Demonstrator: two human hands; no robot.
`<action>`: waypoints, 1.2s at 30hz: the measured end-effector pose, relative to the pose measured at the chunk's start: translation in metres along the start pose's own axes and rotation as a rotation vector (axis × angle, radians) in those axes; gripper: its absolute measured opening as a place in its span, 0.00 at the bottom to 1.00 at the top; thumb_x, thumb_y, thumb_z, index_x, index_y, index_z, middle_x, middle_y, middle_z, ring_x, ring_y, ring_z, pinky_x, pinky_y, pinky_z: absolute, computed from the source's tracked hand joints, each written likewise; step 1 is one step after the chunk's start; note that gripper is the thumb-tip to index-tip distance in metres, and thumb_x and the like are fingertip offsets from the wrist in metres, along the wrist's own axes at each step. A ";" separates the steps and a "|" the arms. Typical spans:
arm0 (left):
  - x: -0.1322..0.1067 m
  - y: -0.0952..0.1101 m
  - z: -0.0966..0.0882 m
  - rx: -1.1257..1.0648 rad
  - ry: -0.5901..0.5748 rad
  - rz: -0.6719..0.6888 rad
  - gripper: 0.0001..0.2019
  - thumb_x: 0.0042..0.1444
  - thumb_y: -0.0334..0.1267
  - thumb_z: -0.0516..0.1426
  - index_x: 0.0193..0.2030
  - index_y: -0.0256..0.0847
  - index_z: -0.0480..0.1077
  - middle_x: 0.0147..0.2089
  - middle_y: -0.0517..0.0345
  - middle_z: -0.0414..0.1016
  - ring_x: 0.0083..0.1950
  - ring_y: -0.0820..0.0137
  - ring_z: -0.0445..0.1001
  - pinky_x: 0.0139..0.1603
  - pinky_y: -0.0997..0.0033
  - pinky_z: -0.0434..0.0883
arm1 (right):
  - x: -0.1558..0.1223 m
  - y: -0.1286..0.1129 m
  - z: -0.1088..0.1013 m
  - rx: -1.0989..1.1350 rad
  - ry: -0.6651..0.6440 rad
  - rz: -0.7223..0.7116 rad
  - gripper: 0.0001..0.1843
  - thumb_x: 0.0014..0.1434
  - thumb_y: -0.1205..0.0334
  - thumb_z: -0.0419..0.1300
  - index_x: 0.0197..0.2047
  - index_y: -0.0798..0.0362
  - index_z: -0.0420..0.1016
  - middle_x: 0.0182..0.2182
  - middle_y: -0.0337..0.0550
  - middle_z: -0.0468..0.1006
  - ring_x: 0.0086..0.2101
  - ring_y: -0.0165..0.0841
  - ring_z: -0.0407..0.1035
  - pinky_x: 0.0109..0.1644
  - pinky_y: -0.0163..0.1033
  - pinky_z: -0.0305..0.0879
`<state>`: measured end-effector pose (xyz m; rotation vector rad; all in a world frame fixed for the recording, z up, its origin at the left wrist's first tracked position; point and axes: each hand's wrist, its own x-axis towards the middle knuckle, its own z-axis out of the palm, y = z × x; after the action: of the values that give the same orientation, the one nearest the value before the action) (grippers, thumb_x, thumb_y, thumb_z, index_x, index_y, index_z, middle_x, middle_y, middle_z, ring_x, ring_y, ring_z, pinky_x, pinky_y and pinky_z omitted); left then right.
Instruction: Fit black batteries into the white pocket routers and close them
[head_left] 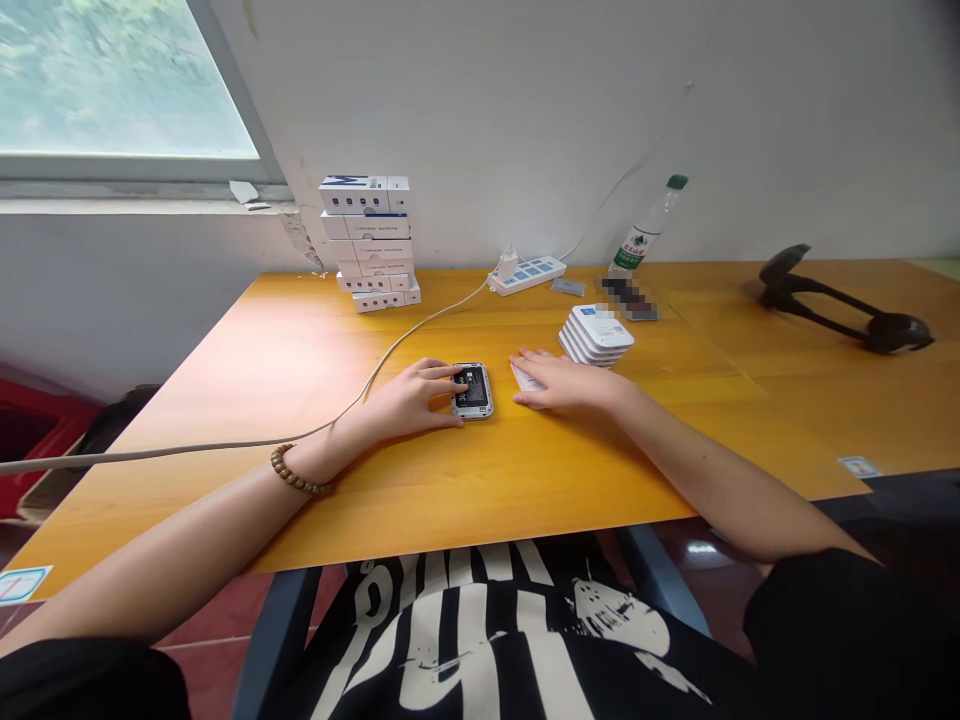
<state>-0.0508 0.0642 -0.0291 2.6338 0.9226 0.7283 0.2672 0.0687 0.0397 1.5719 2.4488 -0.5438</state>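
My left hand, with a wooden bead bracelet on the wrist, has its fingers over a small black device with a silver frame and its thumb at the device's lower edge. The device lies flat on the orange wooden table, its black back facing up. My right hand lies palm down just beside it, pressing a white card against the table. Most of the card is hidden under my fingers. A short stack of flat white boxes stands just beyond my right hand.
A tall stack of white boxes stands at the back left, by the wall. Along the back lie a blue-and-white power strip with a white cable, a water bottle and a blurred packet. A black curved object lies at right.
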 end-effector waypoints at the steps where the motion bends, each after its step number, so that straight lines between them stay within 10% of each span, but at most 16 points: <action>1: 0.000 0.001 -0.001 -0.003 -0.011 -0.005 0.27 0.58 0.55 0.72 0.61 0.48 0.81 0.71 0.45 0.76 0.67 0.47 0.74 0.69 0.41 0.74 | 0.001 0.000 0.000 0.011 0.014 -0.031 0.47 0.68 0.42 0.61 0.82 0.54 0.56 0.81 0.57 0.52 0.79 0.61 0.44 0.80 0.65 0.49; 11: 0.002 0.004 -0.010 -0.062 -0.101 -0.135 0.41 0.57 0.65 0.69 0.71 0.47 0.69 0.73 0.43 0.70 0.76 0.43 0.65 0.78 0.38 0.64 | 0.013 -0.003 0.006 0.073 0.267 -0.151 0.36 0.62 0.60 0.63 0.72 0.57 0.71 0.70 0.61 0.72 0.69 0.56 0.65 0.70 0.56 0.64; 16: 0.003 0.003 -0.010 -0.059 -0.109 -0.140 0.40 0.57 0.65 0.69 0.70 0.47 0.70 0.73 0.44 0.70 0.76 0.43 0.65 0.78 0.39 0.64 | 0.018 -0.009 0.008 0.201 0.451 -0.118 0.13 0.66 0.63 0.58 0.47 0.56 0.83 0.42 0.52 0.87 0.42 0.45 0.79 0.47 0.44 0.69; 19: 0.002 0.001 -0.008 -0.048 -0.106 -0.137 0.39 0.57 0.66 0.69 0.68 0.47 0.71 0.73 0.44 0.70 0.76 0.42 0.64 0.78 0.38 0.65 | 0.022 -0.009 0.014 0.373 0.506 -0.057 0.17 0.62 0.63 0.61 0.54 0.55 0.79 0.43 0.50 0.87 0.40 0.43 0.79 0.44 0.42 0.69; 22: 0.001 -0.001 -0.006 -0.037 -0.093 -0.126 0.38 0.57 0.64 0.69 0.68 0.47 0.71 0.73 0.43 0.70 0.75 0.42 0.65 0.77 0.37 0.66 | 0.029 -0.010 0.024 0.723 0.521 -0.037 0.27 0.60 0.61 0.64 0.62 0.52 0.71 0.44 0.48 0.86 0.38 0.41 0.79 0.41 0.42 0.72; 27: 0.001 0.000 -0.002 -0.023 -0.062 -0.100 0.36 0.57 0.62 0.70 0.66 0.45 0.72 0.71 0.41 0.71 0.72 0.44 0.68 0.75 0.38 0.67 | 0.037 -0.017 0.037 1.140 0.416 -0.126 0.16 0.60 0.52 0.68 0.46 0.50 0.73 0.36 0.44 0.83 0.33 0.38 0.77 0.37 0.43 0.74; 36: 0.003 0.003 -0.004 -0.074 -0.045 -0.147 0.38 0.54 0.63 0.71 0.65 0.47 0.69 0.67 0.46 0.75 0.70 0.45 0.70 0.72 0.41 0.70 | 0.030 -0.018 0.039 0.819 0.303 -0.343 0.17 0.63 0.54 0.65 0.51 0.52 0.78 0.27 0.34 0.74 0.28 0.32 0.69 0.36 0.39 0.65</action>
<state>-0.0492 0.0640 -0.0236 2.4771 1.0422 0.6520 0.2367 0.0724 -0.0025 1.5359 2.9443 -1.6444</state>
